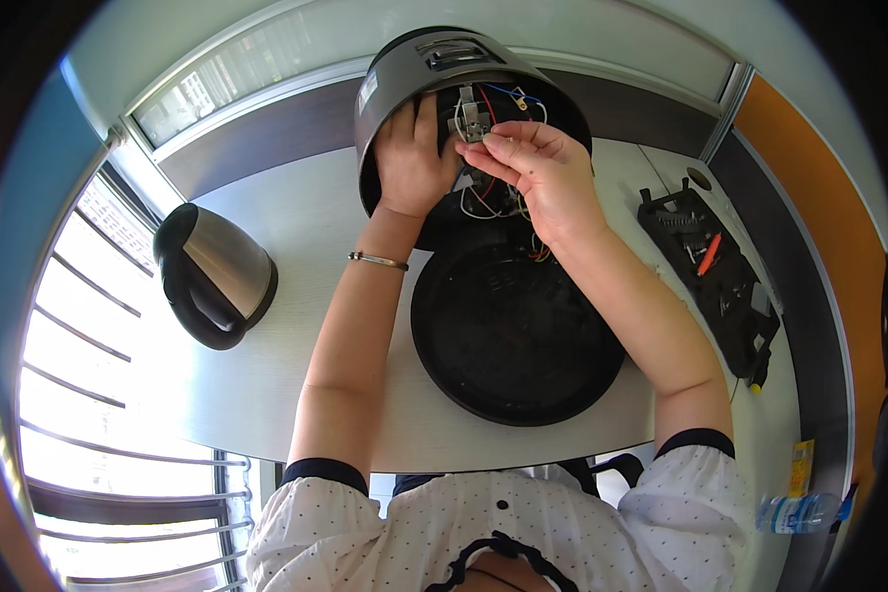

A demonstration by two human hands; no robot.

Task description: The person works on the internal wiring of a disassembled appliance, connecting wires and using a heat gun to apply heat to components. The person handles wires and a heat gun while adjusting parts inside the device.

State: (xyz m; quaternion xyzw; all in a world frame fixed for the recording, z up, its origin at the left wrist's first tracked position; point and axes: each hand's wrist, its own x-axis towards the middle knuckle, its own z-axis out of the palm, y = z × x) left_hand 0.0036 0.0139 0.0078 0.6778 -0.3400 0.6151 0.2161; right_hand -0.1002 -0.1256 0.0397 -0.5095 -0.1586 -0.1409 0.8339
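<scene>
A dark grey cylindrical appliance body (405, 79), probably a cooker, lies on its side at the back of the desk, its open underside showing red, blue, white and yellow wires. My left hand (412, 158) reaches into the opening on the left, fingertips partly hidden. My right hand (538, 173) pinches at a small metal fitting (470, 113) among the wires; what exactly lies between the fingertips is too small to tell. Below sits a round black base cover (513, 335), with wires near its top edge.
An electric kettle (212, 276) stands at left. At right are a black tool case (735, 301) with an orange-handled tool (710, 252), a plastic bottle (799, 513) and a yellow package (800, 469). A barred window is at left; panels border the pale desk (335, 187).
</scene>
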